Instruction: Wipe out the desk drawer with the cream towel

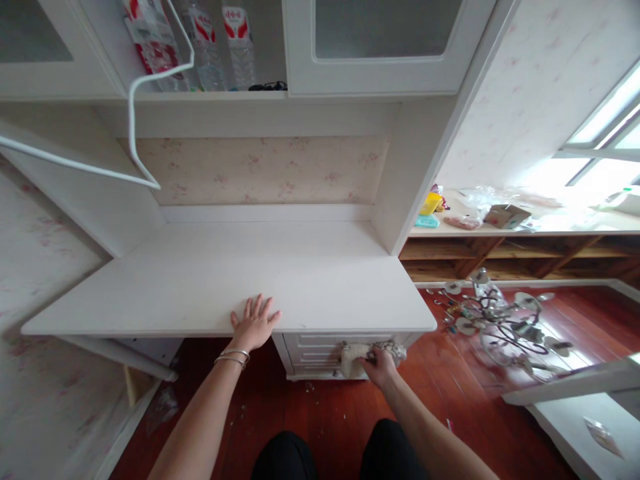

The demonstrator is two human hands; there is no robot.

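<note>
My left hand (pixel 254 324) lies with fingers spread on the front edge of the white desk (pixel 210 267). Bracelets circle that wrist. Lower and to the right, my right hand (pixel 381 367) grips a pale patterned cloth (pixel 356 359). The cloth is bunched in front of the white drawer unit (pixel 305 353) under the desktop and covers part of its drawer fronts. Whether it presses against the drawers I cannot tell.
Overhead, a cabinet shelf holds several plastic bottles (pixel 239 47); a bent white rod (pixel 133 120) juts in at upper left. A chandelier (pixel 505 320) lies on the red wooden floor (pixel 330 420) at right. Bags and a small box (pixel 506 216) sit on the window ledge.
</note>
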